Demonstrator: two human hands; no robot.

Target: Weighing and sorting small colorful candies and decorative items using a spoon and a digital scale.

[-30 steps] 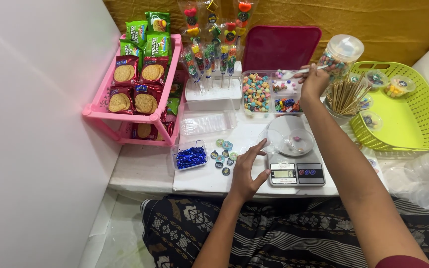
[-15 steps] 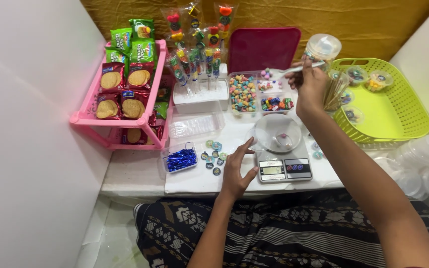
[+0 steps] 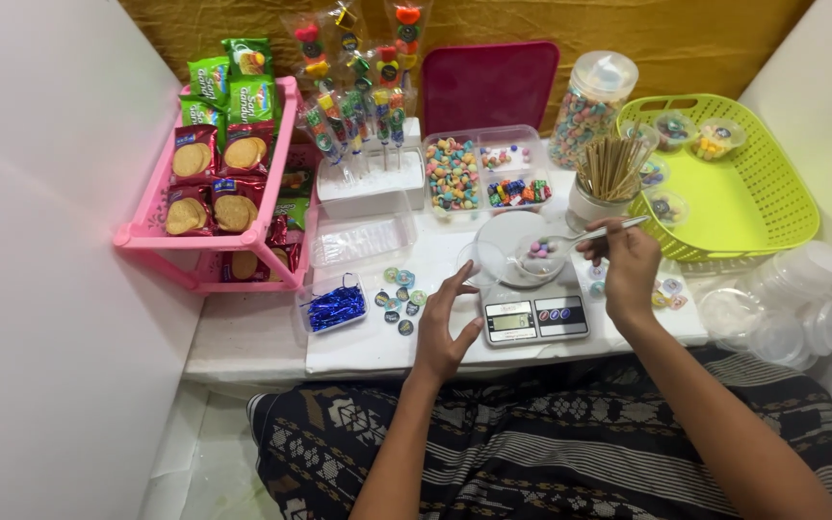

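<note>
Spoon [image 3: 570, 240] pinched in right hand [image 3: 628, 265], fingers closed on the handle, bowl end carrying a few coloured candies [image 3: 537, 249] over the clear dish [image 3: 517, 252] on one digital scale [image 3: 534, 314]. Left hand [image 3: 445, 323] open, fingers spread, holds nothing, just beside the scale's left edge. One candy jar [image 3: 589, 106], one cup of sticks [image 3: 609, 178], one divided candy tray [image 3: 486, 175], one pink rack [image 3: 214, 207], one green basket [image 3: 734, 178]. White table [image 3: 252, 337], white walls, yellow cloth behind.
</note>
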